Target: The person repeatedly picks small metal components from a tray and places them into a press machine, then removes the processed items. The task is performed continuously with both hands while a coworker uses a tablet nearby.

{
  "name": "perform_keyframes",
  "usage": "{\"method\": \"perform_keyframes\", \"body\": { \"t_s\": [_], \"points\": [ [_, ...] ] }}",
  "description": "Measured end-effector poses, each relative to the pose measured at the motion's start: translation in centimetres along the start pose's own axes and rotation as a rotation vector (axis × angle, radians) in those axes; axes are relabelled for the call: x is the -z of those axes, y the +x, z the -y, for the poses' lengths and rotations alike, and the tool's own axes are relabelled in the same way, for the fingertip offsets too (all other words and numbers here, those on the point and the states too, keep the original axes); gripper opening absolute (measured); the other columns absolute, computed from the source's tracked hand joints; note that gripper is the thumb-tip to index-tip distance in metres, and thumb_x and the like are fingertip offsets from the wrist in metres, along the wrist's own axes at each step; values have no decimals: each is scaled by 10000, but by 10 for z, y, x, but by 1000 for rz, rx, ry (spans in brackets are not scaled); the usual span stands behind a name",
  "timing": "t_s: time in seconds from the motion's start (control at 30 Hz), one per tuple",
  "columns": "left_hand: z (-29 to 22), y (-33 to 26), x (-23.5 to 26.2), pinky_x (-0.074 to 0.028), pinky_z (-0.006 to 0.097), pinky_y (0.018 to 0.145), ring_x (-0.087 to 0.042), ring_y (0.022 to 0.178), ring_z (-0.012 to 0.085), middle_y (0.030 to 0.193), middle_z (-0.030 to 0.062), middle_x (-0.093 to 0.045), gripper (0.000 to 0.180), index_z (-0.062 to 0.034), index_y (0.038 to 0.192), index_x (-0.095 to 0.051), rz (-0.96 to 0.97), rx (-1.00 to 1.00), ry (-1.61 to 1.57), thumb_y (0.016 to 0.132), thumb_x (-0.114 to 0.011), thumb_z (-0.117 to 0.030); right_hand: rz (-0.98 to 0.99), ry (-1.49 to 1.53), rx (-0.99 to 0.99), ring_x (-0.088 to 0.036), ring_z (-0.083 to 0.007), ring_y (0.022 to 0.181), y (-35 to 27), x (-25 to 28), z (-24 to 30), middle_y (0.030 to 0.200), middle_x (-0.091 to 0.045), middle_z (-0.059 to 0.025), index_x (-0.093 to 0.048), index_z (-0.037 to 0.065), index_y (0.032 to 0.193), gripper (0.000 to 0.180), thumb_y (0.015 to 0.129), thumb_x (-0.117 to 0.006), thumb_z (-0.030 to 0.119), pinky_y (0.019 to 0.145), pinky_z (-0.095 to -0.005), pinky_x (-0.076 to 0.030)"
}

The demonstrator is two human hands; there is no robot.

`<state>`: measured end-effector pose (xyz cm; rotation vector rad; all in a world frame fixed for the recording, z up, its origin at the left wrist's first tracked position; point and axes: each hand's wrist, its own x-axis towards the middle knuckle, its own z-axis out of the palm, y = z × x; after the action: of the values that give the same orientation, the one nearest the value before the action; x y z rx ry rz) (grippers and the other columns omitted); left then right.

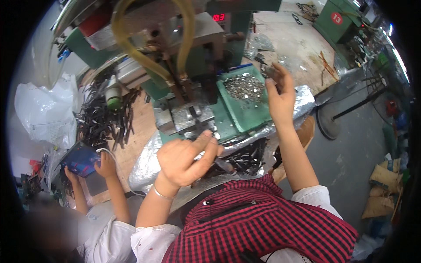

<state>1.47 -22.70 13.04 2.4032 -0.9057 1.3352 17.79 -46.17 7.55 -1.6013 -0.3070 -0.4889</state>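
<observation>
My left hand (186,160) is in front of the metal fixture (193,116) of a green bench machine. Its thumb and forefinger are pinched together at the fixture's front edge, and what they hold, if anything, is too small to make out. To the right lies a green tray (247,116) with a heap of small shiny metal pieces (245,87) toward its far end. My right hand (280,90) is raised beside the tray's right edge. Its fingers are bent and stand apart from the thumb, and I see nothing clearly held there.
Yellow hoses (189,39) loop down to the machine head. Dark strips (103,116) are piled around a green-capped bottle (114,98); more strips (245,160) lie in silver foil (147,164) before me. At left another person holds a tablet (81,160). A stand base (328,122) is on the floor.
</observation>
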Motion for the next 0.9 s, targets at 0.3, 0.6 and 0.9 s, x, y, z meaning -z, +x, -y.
{"method": "perform_keyframes", "body": {
  "t_s": [0.3,0.6,0.9],
  "points": [
    [-9,-4,-1,-402,251,460,-590,542,114,1038,109,-761,293,-96,1004,-753,-20,88,11,755,-898,-153,314,-700,80,-650,-357,959,-43,28,3,972,-693,-139,-709,33,990,229,780,-793,71,860,-441,-516],
    [3,-66,57,-509,279,612,-672,696,209,1102,116,-765,264,-50,1052,-758,2,524,326,796,-823,-46,279,-958,23,-641,-376,1032,-48,8,0,978,-681,-153,-708,60,892,158,795,-797,145,883,-480,-510],
    [190,-126,50,-560,470,827,-709,977,378,1072,178,-716,283,-45,964,-787,518,1353,833,856,-777,-306,172,-490,-203,-684,-127,705,-42,-4,24,831,-740,-81,-722,8,975,117,891,-734,89,684,-271,-537]
  ]
}}
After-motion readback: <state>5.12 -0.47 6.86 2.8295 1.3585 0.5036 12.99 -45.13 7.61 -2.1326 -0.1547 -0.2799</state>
